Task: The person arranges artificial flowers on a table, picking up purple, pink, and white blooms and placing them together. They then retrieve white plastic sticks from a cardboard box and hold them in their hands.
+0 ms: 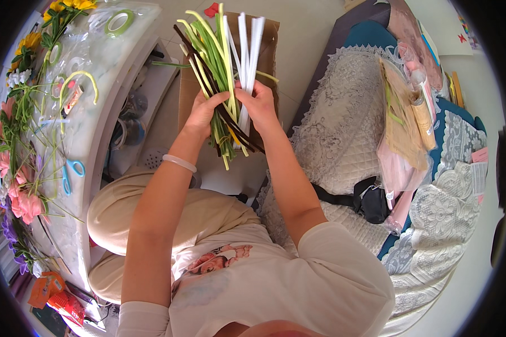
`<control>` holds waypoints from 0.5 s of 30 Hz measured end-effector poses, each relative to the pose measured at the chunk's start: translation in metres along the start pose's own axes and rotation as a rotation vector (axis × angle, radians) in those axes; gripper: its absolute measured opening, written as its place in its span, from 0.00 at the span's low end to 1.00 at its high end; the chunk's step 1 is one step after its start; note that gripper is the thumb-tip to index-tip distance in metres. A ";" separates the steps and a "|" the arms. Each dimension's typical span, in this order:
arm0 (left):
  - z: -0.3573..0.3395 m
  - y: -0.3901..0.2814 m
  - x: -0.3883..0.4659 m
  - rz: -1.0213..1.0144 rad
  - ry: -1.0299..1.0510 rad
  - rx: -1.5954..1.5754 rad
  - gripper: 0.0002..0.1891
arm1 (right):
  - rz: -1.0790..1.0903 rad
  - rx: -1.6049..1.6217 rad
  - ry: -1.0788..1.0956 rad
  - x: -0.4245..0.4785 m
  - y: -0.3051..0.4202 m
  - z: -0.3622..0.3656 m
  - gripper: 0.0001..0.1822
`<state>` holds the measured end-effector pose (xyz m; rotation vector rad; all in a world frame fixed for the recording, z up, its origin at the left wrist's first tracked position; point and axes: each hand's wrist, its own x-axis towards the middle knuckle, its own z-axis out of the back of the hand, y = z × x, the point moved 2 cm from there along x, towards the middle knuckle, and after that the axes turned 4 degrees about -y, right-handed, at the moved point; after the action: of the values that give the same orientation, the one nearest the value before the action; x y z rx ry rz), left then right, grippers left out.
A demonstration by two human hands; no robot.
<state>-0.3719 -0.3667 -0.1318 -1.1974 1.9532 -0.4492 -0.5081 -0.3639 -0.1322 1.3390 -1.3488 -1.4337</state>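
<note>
Over an open cardboard box (187, 101), both hands grip long fuzzy craft stems, which look like pipe cleaners. My left hand (204, 109) is closed around a bundle of green stems (213, 63), with pale yellow and dark brown ones among them. Beside it, touching or nearly so, my right hand (257, 101) holds a bundle of white stems (248, 50). The dark brown stems (232, 120) cross slantwise below the hands. Palms and lower fingers are partly hidden by the stems. One green stem sticks out to the left, and a yellowish one to the right.
On the marble-patterned table (109, 54) at left lie green tape (119, 22), blue-handled scissors (71, 175), a bent yellow stem (82, 72) and handmade flowers (25, 202). At right, a lace-covered sofa (333, 118) bears a black pouch (371, 200) and plastic-wrapped packs (405, 126).
</note>
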 end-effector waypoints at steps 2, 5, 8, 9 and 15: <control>-0.007 -0.001 -0.002 -0.035 0.010 0.082 0.20 | 0.121 -0.124 -0.052 0.001 -0.002 -0.001 0.06; -0.003 0.001 0.002 -0.072 0.015 0.166 0.21 | 0.149 -0.215 -0.015 -0.002 0.000 -0.002 0.06; -0.006 -0.001 0.002 -0.080 0.035 0.171 0.20 | 0.062 -0.089 0.002 -0.003 -0.002 0.001 0.06; -0.006 -0.001 0.002 -0.072 0.031 0.169 0.20 | 0.028 -0.018 -0.005 -0.002 -0.003 0.003 0.06; -0.001 -0.002 0.001 0.003 0.029 0.129 0.18 | 0.050 -0.048 0.036 -0.006 0.006 -0.001 0.06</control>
<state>-0.3720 -0.3687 -0.1301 -1.1115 1.9196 -0.5856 -0.5064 -0.3591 -0.1247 1.2855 -1.3072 -1.3936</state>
